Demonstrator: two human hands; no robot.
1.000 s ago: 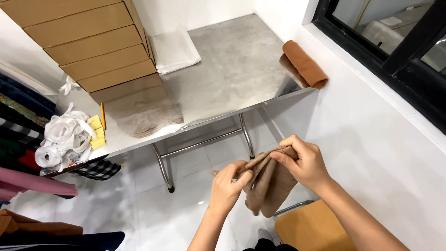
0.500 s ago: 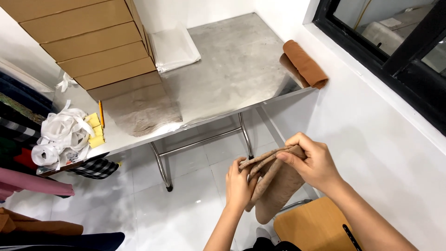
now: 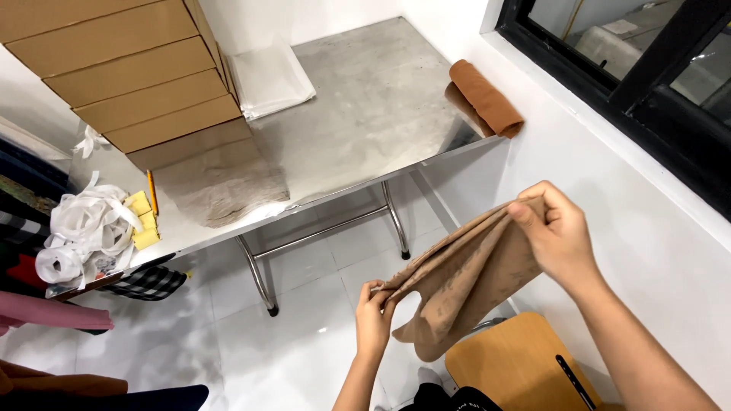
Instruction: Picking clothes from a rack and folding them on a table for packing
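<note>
A light-brown patterned cloth (image 3: 464, 285) hangs stretched between my two hands, in the air below the table's near edge. My right hand (image 3: 554, 232) pinches its upper corner at the right. Lower down and to the left, my left hand (image 3: 373, 316) grips the opposite edge. The rest of the cloth droops in a fold toward the floor.
A steel table (image 3: 358, 122) carries stacked cardboard boxes (image 3: 122, 72), a clear plastic bag (image 3: 270, 76), a rolled orange-brown cloth (image 3: 483, 99), white tape rolls (image 3: 80, 232) and yellow pieces (image 3: 142, 221). A wooden stool (image 3: 518, 365) stands below my hands. Folded garments (image 3: 46, 312) lie at the left.
My hands have drawn apart: the left went down and left, the right rose, and the bunched cloth is now pulled out long between them.
</note>
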